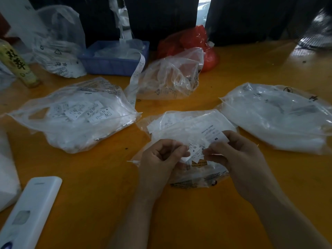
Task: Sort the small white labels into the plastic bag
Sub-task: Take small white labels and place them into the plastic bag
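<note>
Both my hands meet over a clear plastic bag [190,126] lying in the middle of the orange table [100,177]. My left hand [161,159] pinches the edge of a small white label [195,150] marked S. My right hand [239,155] pinches the other side of that label, with another white label [218,138] marked M held between its fingers. The bag beneath holds more white labels and paper. A fuller clear bag of labels [77,115] lies to the left and another [276,115] to the right.
At the back stand a blue tray [111,63] with a label strip [137,72], a crumpled clear bag [172,76], a red bag [188,40], a white bag [59,45] and a yellow-green bottle [16,63]. A white remote-like device [27,211] lies front left.
</note>
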